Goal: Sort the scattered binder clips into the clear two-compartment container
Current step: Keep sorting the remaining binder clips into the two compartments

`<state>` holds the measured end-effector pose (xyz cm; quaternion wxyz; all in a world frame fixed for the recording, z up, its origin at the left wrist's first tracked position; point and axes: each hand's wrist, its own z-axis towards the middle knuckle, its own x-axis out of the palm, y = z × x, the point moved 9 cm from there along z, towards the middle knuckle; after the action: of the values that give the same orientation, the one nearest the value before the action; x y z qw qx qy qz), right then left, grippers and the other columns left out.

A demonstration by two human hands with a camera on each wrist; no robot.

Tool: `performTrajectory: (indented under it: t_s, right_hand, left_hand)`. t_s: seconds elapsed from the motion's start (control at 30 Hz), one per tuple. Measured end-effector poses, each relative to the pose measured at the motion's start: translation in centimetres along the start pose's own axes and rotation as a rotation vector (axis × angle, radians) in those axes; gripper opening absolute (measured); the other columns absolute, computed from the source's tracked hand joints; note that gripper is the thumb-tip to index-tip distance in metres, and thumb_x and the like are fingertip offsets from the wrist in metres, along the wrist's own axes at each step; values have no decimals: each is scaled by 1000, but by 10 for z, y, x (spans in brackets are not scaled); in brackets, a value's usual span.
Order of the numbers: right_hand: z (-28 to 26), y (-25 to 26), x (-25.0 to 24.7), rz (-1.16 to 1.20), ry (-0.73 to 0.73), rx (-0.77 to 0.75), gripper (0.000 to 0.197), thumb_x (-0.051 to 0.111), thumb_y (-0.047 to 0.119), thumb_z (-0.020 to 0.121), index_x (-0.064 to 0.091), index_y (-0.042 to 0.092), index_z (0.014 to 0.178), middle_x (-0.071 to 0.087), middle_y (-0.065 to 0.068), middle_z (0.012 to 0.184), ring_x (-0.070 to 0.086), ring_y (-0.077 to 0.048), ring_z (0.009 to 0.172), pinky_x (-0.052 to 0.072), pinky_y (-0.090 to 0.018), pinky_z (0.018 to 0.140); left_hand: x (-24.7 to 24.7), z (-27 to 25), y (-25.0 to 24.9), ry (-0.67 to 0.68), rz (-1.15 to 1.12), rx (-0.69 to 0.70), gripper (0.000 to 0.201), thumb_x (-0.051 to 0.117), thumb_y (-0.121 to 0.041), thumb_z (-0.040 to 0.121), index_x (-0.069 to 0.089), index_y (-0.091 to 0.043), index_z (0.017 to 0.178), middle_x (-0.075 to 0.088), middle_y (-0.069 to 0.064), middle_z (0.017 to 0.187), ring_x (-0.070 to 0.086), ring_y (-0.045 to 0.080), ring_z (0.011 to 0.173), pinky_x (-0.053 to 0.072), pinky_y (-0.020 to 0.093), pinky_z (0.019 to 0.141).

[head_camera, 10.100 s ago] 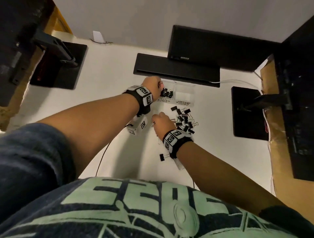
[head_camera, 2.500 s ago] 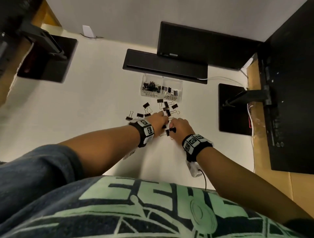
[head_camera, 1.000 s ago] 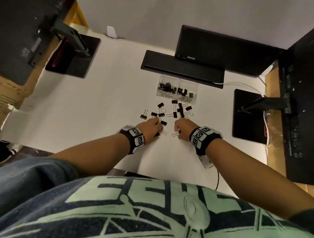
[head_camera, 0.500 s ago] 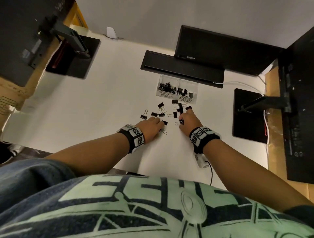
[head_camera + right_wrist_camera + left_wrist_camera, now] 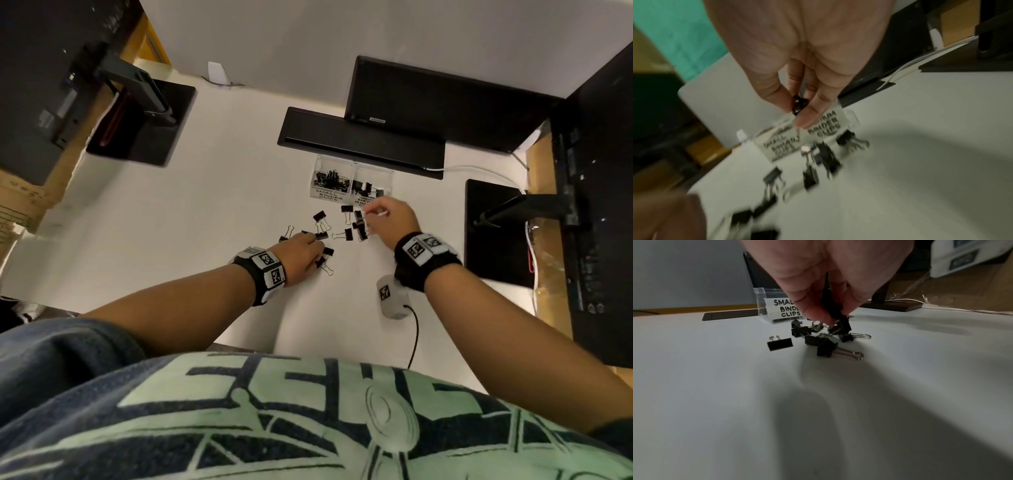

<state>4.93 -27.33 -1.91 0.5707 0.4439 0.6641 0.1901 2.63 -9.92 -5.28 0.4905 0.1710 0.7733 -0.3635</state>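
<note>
Several black binder clips (image 5: 347, 234) lie scattered on the white table in front of the clear two-compartment container (image 5: 351, 184), whose halves are labelled small and medium and both hold clips. My left hand (image 5: 301, 251) is low over the near clips; in the left wrist view its fingertips (image 5: 824, 319) pinch a black clip (image 5: 840, 321) just above the pile. My right hand (image 5: 387, 219) is raised near the container's medium side, and its thumb and fingers pinch a small black clip (image 5: 798, 104).
A black keyboard tray (image 5: 359, 140) and monitor (image 5: 442, 99) stand right behind the container. Monitor bases sit at the left (image 5: 144, 120) and right (image 5: 493, 229). A white cable (image 5: 479, 169) runs at the back right. A wrist camera unit (image 5: 390, 296) hangs under my right wrist.
My right hand lifted from the pile and moved forward toward the container's medium side with a clip pinched. My left hand stayed on the near clips.
</note>
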Motion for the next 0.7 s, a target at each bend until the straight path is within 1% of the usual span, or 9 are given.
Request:
performTrajectory:
  t_s: [0.03, 0.13, 0.17, 0.23, 0.3, 0.37, 0.5, 0.57, 0.7]
  right_hand:
    - [8, 4, -10, 22, -41, 5, 14, 57, 10, 90, 67, 14, 98, 65, 0, 95, 65, -16, 83, 54, -22, 70]
    - [35, 10, -32, 22, -130, 39, 17, 56, 8, 89, 69, 15, 98, 66, 1, 95, 68, -21, 93, 58, -36, 85]
    - [42, 11, -34, -19, -136, 47, 19, 56, 7, 89, 69, 15, 101, 67, -1, 100, 67, -22, 96, 56, -37, 88]
    - [53, 14, -34, -133, -122, 51, 22, 54, 6, 89, 67, 13, 106, 68, -5, 111, 64, -22, 102, 53, -32, 92]
    - [58, 18, -31, -211, -98, 41, 26, 54, 6, 90, 65, 13, 113, 65, -7, 119, 61, -23, 109, 49, -29, 90]
    - [59, 19, -27, -225, -78, 30, 30, 56, 8, 90, 62, 15, 119, 63, -7, 125, 59, -24, 114, 46, -28, 88]
    - [57, 15, -29, -168, -86, 49, 39, 55, 5, 88, 58, 19, 125, 56, -5, 132, 55, -23, 119, 44, -26, 83]
    - [54, 12, -34, -107, -111, 68, 40, 52, 2, 88, 59, 20, 123, 55, -4, 132, 55, -22, 118, 43, -25, 80]
    - [40, 1, -45, -59, -212, 86, 23, 52, 4, 88, 66, 11, 105, 63, -10, 114, 60, -25, 105, 41, -24, 78]
  left_hand:
    - [-1, 0, 1, -3, -16, -10, 17, 51, -16, 91, 57, -3, 99, 57, 15, 106, 54, 32, 96, 41, 33, 73]
    - [-2, 0, 5, -13, -52, -45, 18, 50, -16, 92, 58, -1, 96, 58, 16, 106, 55, 32, 95, 40, 31, 74]
    - [-2, 0, 6, -16, -55, -58, 19, 50, -16, 93, 59, -1, 97, 58, 16, 106, 56, 32, 95, 41, 32, 76]
    - [-2, 1, 10, -13, -55, -86, 19, 49, -17, 93, 59, -2, 98, 58, 14, 107, 56, 31, 95, 45, 34, 77]
    - [-4, 2, 12, -8, -55, -109, 17, 48, -16, 92, 59, -4, 97, 58, 13, 106, 57, 31, 94, 50, 38, 79]
    - [-10, 4, 13, -17, -68, -134, 15, 46, -14, 91, 58, -6, 97, 58, 12, 104, 56, 30, 93, 50, 41, 79]
    - [-31, 18, 12, -52, -137, -165, 17, 49, -6, 85, 54, -10, 100, 58, 7, 106, 55, 25, 93, 48, 36, 78]
    - [-47, 29, 9, -94, -173, -174, 17, 47, -7, 86, 52, -13, 101, 58, 5, 104, 57, 24, 89, 50, 37, 77]
    - [-83, 59, -4, -178, -238, -162, 8, 47, -6, 87, 48, -13, 91, 55, 7, 91, 56, 26, 75, 50, 38, 72]
